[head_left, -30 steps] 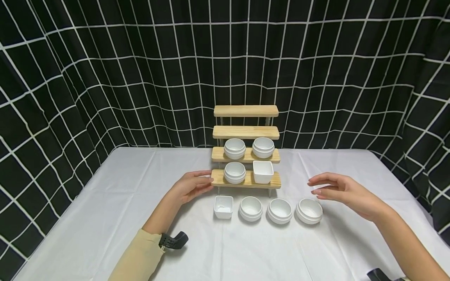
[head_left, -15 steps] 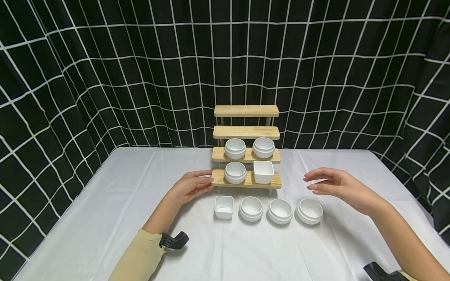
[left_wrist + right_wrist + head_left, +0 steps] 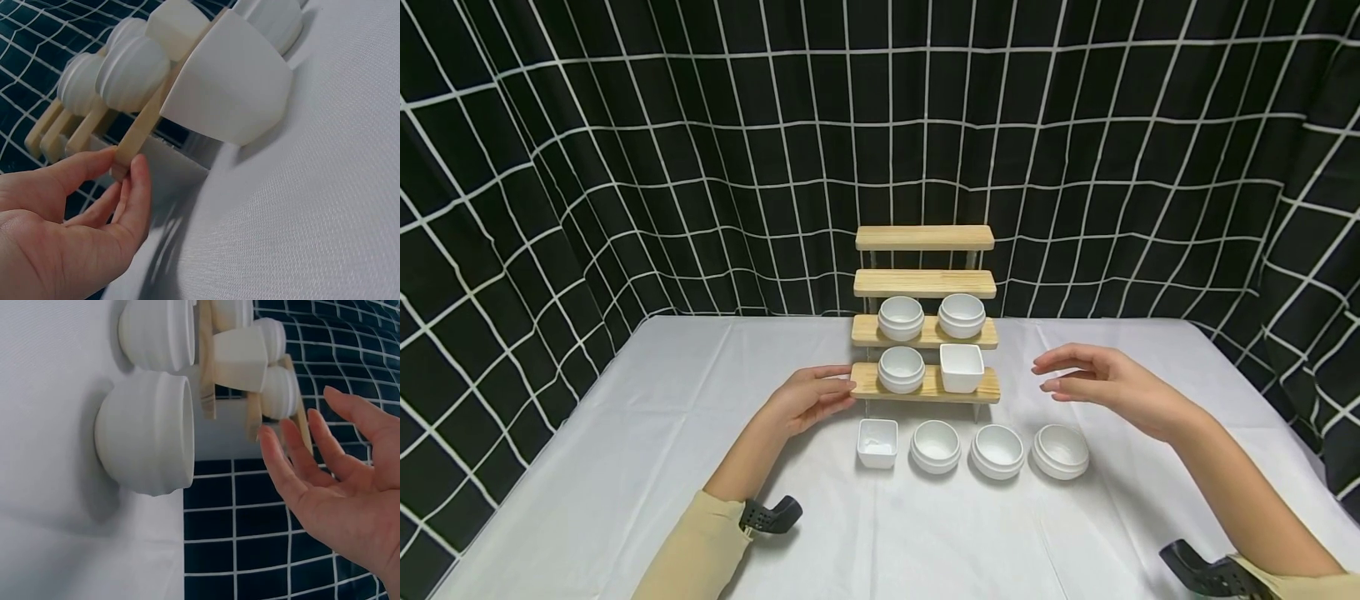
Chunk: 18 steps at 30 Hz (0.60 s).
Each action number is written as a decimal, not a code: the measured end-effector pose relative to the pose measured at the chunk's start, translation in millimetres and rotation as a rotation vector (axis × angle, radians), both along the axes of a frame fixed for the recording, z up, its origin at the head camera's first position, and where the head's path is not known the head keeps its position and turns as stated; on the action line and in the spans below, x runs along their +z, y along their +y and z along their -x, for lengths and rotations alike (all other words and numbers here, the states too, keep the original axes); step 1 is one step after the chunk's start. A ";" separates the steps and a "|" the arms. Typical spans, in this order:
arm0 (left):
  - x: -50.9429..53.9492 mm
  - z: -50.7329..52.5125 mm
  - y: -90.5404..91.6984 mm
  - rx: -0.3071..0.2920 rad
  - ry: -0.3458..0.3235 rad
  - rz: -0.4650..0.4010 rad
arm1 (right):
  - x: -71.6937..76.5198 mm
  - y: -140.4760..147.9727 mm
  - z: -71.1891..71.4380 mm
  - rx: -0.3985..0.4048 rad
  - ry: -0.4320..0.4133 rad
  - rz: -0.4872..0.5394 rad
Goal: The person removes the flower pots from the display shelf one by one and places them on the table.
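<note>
At the left end of the wooden stand (image 3: 925,284), the left hand (image 3: 808,402) is pinching the lowest board (image 3: 866,383) between thumb and fingers. A square cup (image 3: 877,459) is sitting in front of the stand's left part. Three round bowls (image 3: 901,330) and a square dish (image 3: 962,382) are resting on the stand's two lower boards. Three front bowls (image 3: 997,469) are continuing the cup's row, the last standing right of the stand. Farther right, the right hand (image 3: 1108,387) is hovering, fingers relaxed, thumb apart.
</note>
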<state>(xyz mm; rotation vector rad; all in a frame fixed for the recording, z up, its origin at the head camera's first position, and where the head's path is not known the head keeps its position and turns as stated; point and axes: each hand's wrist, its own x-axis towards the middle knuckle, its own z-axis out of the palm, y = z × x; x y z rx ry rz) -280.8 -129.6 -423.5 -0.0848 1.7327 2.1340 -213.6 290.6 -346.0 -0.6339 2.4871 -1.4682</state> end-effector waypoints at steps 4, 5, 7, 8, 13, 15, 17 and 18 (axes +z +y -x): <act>1.2 -1.1 -0.1 0.001 0.001 -0.001 | 3.3 -2.9 2.0 0.007 0.001 0.007; 1.5 -1.3 -0.1 0.001 0.001 -0.001 | 3.9 -3.8 2.6 0.009 0.004 0.010; 1.5 -1.4 0.0 0.000 0.003 0.000 | 5.1 -5.5 3.9 0.017 0.011 0.016; 1.6 -1.4 0.0 -0.001 0.003 0.000 | 5.9 -6.4 4.5 0.022 0.015 0.021; 1.7 -1.8 -0.4 -0.001 0.004 -0.002 | 9.2 -11.5 7.3 0.037 0.021 0.035; 1.5 -1.7 -0.5 -0.001 0.003 -0.004 | 10.7 -14.0 8.2 0.033 0.017 0.034; 1.1 -1.4 -0.4 -0.001 0.003 -0.005 | 12.2 -16.1 9.5 0.029 0.012 0.032; 0.7 -0.9 -0.4 -0.002 0.003 -0.006 | 13.0 -17.0 10.2 0.030 0.013 0.033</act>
